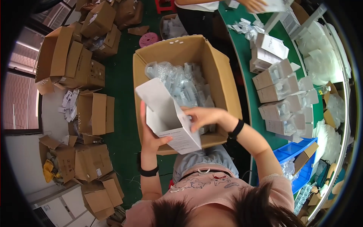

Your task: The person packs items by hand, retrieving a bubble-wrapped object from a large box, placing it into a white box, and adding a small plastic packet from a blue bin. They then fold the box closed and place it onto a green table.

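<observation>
A white carton with its top flap raised is tilted in front of me, and its inside looks bare where I can see it. My left hand grips its left side, with the thumb over the printed front. At the carton's right edge is my right hand, fingers bent over the rim or side flap; the fingertips are partly hidden. Beneath both hands stands a large open cardboard box. Inside it lie several bubble-wrapped clear items, their kind hard to make out.
On my right runs a green table with several open white cartons. A blue crate sits nearer. Cardboard boxes line the left side. Beyond the big box, a pink reel lies on the floor and another person stands.
</observation>
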Available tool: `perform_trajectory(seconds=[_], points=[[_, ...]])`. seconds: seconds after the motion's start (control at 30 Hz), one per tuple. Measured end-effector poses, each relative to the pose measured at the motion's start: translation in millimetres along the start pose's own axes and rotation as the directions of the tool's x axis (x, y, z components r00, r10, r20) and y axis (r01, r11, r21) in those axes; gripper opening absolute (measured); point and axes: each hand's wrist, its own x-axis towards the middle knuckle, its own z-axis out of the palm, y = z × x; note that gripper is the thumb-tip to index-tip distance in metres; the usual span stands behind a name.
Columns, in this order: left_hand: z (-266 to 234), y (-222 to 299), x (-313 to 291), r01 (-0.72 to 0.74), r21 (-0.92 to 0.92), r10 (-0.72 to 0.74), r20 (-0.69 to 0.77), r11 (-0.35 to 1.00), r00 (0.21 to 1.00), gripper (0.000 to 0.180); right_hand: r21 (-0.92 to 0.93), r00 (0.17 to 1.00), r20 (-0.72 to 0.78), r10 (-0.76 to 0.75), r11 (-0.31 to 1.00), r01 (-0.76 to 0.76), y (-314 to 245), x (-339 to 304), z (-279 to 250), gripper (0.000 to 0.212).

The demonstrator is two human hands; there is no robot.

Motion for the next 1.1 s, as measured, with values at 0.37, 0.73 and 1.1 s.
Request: perform_trajectory(seconds=[0.37,0.73,1.1], points=[[-89.5,-30.0,-15.0,0.106,0.2,-0.001,-0.463,0.974,0.886,0.094,-0.248,0.253,-0.966,-0.054,0.47,-0.847,186.7,293.2,-156.7,0.069],[-121.2,-42.4,-5.9,0.189,0.341,0.024,-0.533,0.921,0.846,0.088,-0.413,0.169,-0.91,-0.378,0.849,-0.328,159.0,269.2,-164.9,0.068],[16.2,-50.8,62.5,0.034,0.53,-0.111,0.114,0.848,0.987,0.081,-0.225,0.03,-0.911,-0.412,0.555,0.801,-88.8,4.9,-33.9,0.057]])
